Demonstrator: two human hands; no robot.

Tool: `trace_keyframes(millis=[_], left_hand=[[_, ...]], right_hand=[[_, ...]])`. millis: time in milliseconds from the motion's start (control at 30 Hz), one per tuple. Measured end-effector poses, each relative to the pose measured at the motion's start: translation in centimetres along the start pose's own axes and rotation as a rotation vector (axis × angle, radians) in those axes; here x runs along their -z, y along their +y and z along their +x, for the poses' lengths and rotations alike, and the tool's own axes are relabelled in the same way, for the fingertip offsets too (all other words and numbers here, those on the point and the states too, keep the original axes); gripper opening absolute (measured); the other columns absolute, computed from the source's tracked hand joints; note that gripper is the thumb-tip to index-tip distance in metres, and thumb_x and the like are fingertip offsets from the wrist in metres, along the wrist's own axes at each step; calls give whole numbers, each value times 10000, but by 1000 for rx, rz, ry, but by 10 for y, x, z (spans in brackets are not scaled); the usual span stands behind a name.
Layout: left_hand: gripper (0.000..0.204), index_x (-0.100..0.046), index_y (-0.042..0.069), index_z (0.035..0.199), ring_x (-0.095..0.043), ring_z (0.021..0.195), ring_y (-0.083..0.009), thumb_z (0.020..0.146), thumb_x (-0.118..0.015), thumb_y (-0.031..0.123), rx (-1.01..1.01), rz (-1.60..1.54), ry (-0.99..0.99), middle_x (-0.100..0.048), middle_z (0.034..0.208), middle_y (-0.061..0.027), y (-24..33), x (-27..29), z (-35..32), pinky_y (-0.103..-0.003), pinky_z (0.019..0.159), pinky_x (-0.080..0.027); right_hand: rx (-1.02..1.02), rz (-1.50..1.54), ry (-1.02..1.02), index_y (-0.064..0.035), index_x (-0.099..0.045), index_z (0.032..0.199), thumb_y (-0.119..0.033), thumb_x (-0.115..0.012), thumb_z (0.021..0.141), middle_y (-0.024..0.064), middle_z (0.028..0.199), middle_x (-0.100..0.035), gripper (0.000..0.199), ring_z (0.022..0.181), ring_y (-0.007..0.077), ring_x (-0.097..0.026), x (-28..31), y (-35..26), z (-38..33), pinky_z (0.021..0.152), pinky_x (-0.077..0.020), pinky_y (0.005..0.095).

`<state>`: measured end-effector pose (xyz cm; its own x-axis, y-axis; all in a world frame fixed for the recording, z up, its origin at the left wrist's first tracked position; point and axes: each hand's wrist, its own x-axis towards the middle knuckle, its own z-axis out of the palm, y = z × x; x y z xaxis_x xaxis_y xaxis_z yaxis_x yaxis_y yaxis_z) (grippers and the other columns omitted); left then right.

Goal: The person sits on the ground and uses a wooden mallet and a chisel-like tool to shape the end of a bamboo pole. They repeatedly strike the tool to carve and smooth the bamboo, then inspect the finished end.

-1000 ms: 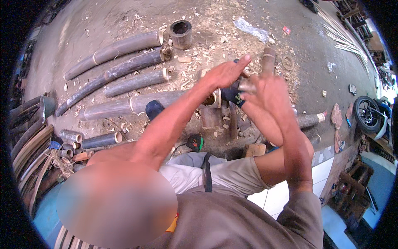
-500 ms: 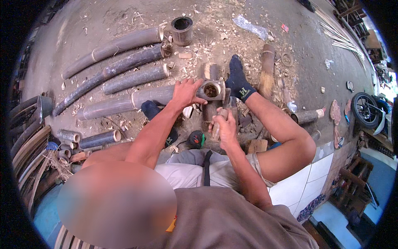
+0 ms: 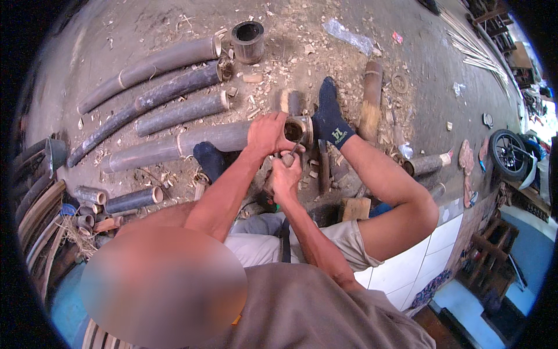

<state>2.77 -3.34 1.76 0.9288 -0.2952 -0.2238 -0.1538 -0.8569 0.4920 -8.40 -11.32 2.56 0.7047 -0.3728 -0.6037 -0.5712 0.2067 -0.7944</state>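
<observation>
A long grey-brown bamboo pole lies across the floor in front of me, with an opening cut in its right end. My left hand grips the pole just left of that opening, fingers over the top and thumb toward the cut. Close below, my right hand is closed around a wooden-handled bladed tool. Its narrow metal blade points up to the edge of the opening. Part of the handle is hidden by my fingers. My socked foot stands by the pole's right end.
Several bamboo lengths lie to the left, with a short hollow cylinder beyond them. Wood chips litter the floor. A wooden block sits near my right knee, and another bamboo piece lies beyond my right foot.
My right hand has moved left and closer to my left hand, bringing the blade from the pole's right end to the opening. My left hand still holds the pole.
</observation>
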Motion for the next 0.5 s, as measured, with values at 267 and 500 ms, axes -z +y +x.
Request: trace_keyframes(millis=[267,500], left_hand=[[904,-711,29,984,-710,1008,-320,497,-871,773,134,48,294,-739,981,-141,18,-23,-1,-439,938,-505],[867,-710,27,1056,-709,1002,-312,588,-858,742,175,47,352,-738,1018,-141,26,-33,7,-442,994,-466]], right_hand=[[-124,-357,-429,-85,-565,1139,-71,-707,870,8,803,-554,305,603,133,-565,80,-36,49,521,-527,339],[39,-1278,-999,-24,-640,1124,-263,-737,839,92,835,-695,384,673,196,-673,82,-161,142,604,-572,395]])
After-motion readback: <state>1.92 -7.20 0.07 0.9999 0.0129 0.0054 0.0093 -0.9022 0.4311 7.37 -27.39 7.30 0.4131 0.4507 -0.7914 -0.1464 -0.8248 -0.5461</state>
